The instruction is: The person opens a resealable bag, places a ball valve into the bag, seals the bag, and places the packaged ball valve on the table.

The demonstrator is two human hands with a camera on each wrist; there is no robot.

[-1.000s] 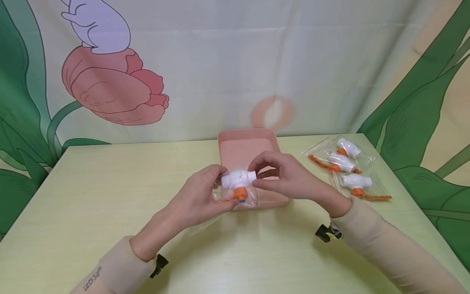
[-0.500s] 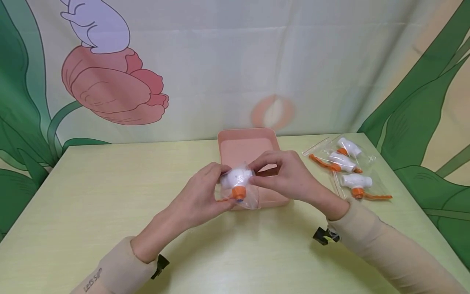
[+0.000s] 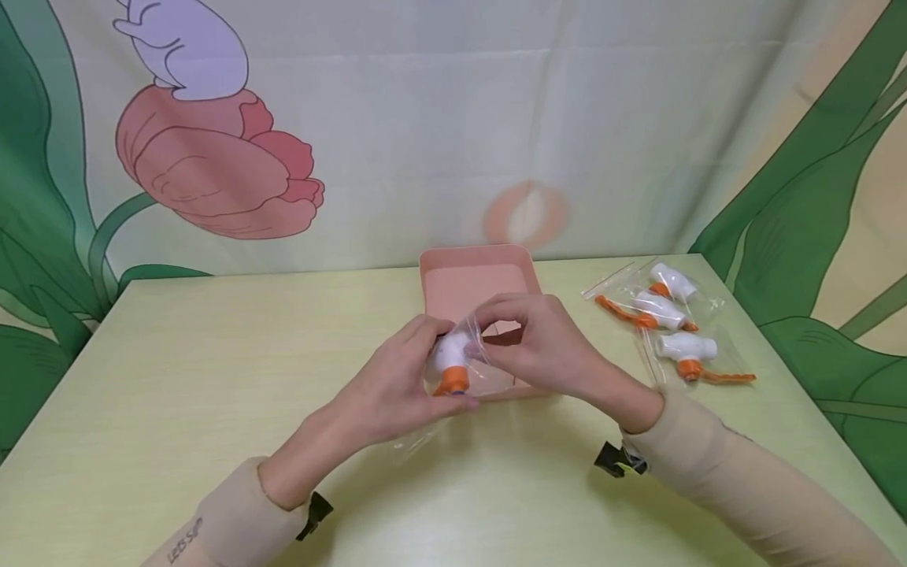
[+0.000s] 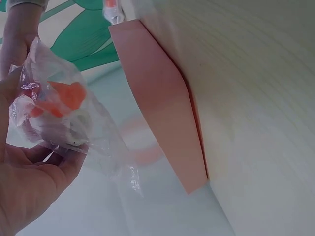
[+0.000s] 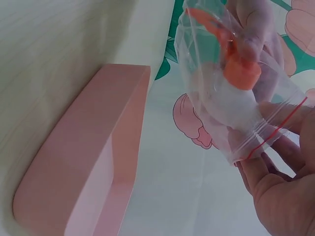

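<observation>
A white plastic ball valve (image 3: 449, 351) with an orange handle sits inside a clear zip bag (image 5: 202, 73), held above the near part of a pink tray (image 3: 476, 258). My left hand (image 3: 386, 386) grips valve and bag from the left, its thumb below near the orange cap. With thumb and fingers my right hand (image 3: 542, 342) pinches the bag at its zip end, where a red line (image 5: 275, 132) runs across in the right wrist view. Part of the valve is hidden behind the left fingers. In the left wrist view the orange handle (image 4: 69, 96) shows through the plastic.
At the table's right side lie more bagged valves (image 3: 687, 347), white with orange handles, some overlapping (image 3: 659, 311). The pink tray stands near the back edge, before a printed curtain (image 3: 397, 142). The pale table (image 3: 212, 354) extends on both sides.
The valve has turned and shifted slightly left within the hands, its right end now covered. The right fingers have moved from the valve's end onto the bag's edge and lifted the plastic.
</observation>
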